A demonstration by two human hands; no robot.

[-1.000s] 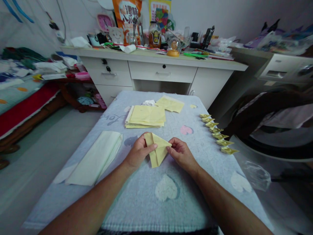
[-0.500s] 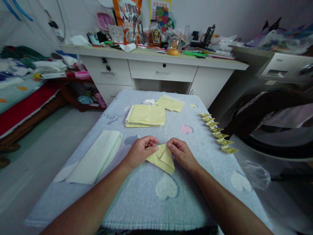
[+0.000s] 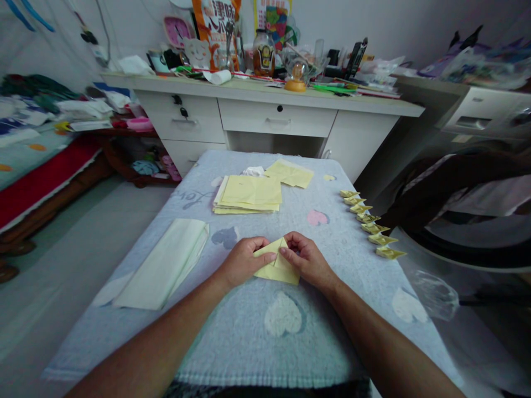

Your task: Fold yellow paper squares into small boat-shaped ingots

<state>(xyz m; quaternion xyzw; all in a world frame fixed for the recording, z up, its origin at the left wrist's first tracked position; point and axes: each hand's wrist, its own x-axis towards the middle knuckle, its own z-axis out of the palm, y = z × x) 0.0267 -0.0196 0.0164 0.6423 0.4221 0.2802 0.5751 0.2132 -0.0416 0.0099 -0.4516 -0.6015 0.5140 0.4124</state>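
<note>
Left grip (image 3: 244,261) and right grip (image 3: 309,261) are both pinching this folded yellow sheet (image 3: 279,271), paper boats (image 3: 374,228) chilling on the surface (image 3: 344,249).

Folded yellow paper (image 3: 279,272), peak uppermost

White Chinese characters, 津 among them, stand on the orange bag (image 3: 216,40); grey cursive lettering (image 3: 194,197) on the blue tablecloth (image 3: 332,249) perhaps reads "for"; the jar label (image 3: 265,56) is illegible.
</note>
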